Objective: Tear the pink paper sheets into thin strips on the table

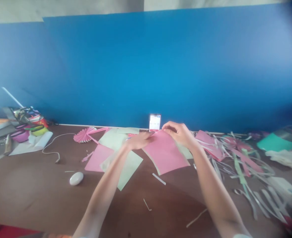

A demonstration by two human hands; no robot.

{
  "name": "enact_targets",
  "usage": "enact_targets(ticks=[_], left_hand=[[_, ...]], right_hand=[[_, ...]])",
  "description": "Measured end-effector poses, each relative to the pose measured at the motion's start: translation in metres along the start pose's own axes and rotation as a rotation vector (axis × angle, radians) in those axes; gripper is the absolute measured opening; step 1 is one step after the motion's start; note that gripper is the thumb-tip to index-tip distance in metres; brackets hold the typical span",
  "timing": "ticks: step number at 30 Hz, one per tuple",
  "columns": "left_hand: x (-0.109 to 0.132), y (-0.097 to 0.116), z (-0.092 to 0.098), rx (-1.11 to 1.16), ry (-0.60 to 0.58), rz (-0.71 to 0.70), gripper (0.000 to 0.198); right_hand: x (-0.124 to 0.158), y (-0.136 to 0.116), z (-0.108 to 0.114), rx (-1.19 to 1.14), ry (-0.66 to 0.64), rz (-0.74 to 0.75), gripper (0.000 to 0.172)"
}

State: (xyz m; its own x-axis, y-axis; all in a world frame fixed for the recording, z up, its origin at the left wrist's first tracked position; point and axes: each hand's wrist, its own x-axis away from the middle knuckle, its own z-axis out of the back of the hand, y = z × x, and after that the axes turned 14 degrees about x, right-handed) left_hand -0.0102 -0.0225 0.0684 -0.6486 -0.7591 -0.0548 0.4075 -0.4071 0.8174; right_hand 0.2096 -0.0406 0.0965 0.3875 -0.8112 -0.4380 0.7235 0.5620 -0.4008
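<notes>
A sheet of pink paper (167, 153) lies in front of me with a pale green edge showing beneath its left side. My right hand (177, 133) pinches the paper's far edge between thumb and fingers. Stretched out flat, my left hand (139, 141) rests by the upper left side of the same sheet. Pale green paper (130, 167) spreads under and beside my left forearm, overlapping another pink piece (98, 157). Just beyond both hands, a phone (155, 123) with a lit screen leans upright near the blue wall.
A pink folded paper fan (84, 135), a white oval object (76, 178) and a cable (46, 145) are on the left. Tangled paper strips (242, 165) cover the right side. Small pouches (20, 135) sit far left. The blue wall (141, 66) bounds the table's back.
</notes>
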Motion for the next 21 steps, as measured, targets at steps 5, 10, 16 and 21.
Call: enact_targets(ticks=[5,10,16,21], left_hand=[[-0.005,0.0,-0.004,0.017,0.032,-0.066,0.044],[-0.006,-0.01,-0.004,-0.081,0.028,-0.105,0.035],[-0.006,-0.012,-0.003,-0.097,-0.025,-0.066,0.031],[-0.01,-0.021,-0.006,-0.073,-0.007,-0.082,0.032]], right_hand=[[-0.003,0.001,-0.007,0.002,-0.04,0.06,0.025],[-0.003,0.009,-0.012,0.004,-0.108,0.048,0.022],[-0.004,0.015,-0.017,-0.061,-0.111,0.006,0.024],[-0.006,0.017,-0.024,-0.136,-0.114,-0.043,0.03]])
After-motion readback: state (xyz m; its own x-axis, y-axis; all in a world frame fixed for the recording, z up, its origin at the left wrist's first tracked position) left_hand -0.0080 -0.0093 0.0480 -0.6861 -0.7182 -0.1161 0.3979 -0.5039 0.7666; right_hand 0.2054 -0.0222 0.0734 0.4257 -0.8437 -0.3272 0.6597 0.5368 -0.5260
